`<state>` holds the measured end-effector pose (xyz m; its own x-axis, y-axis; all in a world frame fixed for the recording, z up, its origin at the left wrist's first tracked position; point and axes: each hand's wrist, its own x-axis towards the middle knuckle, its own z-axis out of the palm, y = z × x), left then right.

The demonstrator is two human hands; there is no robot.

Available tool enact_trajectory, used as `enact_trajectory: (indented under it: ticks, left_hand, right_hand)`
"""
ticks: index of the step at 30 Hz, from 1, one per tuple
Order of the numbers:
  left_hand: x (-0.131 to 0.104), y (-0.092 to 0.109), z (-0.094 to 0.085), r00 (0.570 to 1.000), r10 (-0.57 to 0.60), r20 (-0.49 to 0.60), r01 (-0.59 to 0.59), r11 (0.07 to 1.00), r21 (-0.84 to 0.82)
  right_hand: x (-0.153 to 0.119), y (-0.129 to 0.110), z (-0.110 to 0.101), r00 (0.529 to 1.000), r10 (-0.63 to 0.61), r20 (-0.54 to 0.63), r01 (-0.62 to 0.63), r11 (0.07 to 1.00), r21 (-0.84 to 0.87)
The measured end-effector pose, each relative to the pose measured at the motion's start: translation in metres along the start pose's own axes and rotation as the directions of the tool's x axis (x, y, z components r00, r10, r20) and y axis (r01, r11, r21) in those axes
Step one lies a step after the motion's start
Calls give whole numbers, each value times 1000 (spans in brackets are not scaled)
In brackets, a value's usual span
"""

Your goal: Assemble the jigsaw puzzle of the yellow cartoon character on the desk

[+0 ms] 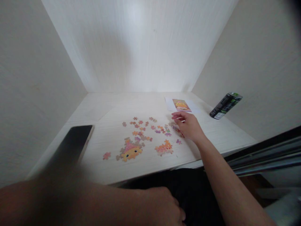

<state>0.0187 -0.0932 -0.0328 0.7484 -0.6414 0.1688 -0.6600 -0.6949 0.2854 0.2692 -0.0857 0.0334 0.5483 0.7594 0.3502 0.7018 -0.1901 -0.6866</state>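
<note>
So it's a jigsaw spread over a white tabletop, and the right hand is over at the right end of the mess. Its fingers are loosely bent with a narrow gap between them, nothing visible in there, and a little bunch of puzzle pieces sits right below and beside the fingertips.

The left hand is way down at the near edge, resting over some dark clothing. Fingers are curled under and it's pretty dim down there, so honestly I can't tell if it's holding anything.

As for the puzzle, there are two joined chunks on the near side of the table. The yellow face section with two dark eyes and a pink top is on the left, and the orange and pink section is to its right, well apart from it. Loose pieces are scattered on the far side of those two, plus one pink clump off to the left and a purple piece near the right hand.

Far right has a printed picture of a yellow character on a white sheet. There's a black and green can further right, and a dark-screened phone on the left.
</note>
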Motion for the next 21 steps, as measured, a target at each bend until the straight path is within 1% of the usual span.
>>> enact_trajectory:
  ticks: [2, 4, 6, 8, 11, 14, 16, 19, 21]
  left_hand:
    - [1, -1, 1, 1000, -11, -6, 11, 1000, 1]
    - [2, -2, 2, 1000, 1, -18, -1, 1000, -13]
    - [2, -3, 3, 999, 28, -20, -29, 999, -33]
    - [2, -3, 1, 999, 47, -10, -47, 998, -42]
    - [2, 1, -6, 1000, 12, 17, -11, 1000, -20]
    - [2, 5, -12, 999, -5, 44, 5, 1000, -6]
    - [2, 7, -15, 998, -9, 54, 8, 1000, 14]
    - [4, 7, -16, 998, -13, 68, 13, 1000, 7]
    - [5, 8, -16, 997, -11, 73, 11, 1000, 3]
  right_hand:
    - [2, -2, 1, 996, 19, -84, -10, 994, 111]
    - [4, -4, -1, 978, 84, -193, -32, 966, 255]
    - [5, -7, -5, 943, 178, -282, -62, 924, 377]
    - [5, -11, -10, 904, 269, -333, -96, 886, 454]
    - [3, -14, -17, 871, 354, -340, -137, 840, 525]
    - [2, -17, -19, 866, 382, -321, -148, 811, 565]
    - [1, -17, -18, 865, 385, -321, -146, 806, 573]
    - [1, -17, -16, 873, 368, -321, -149, 827, 541]
    - [1, -14, -17, 892, 329, -311, -142, 855, 499]
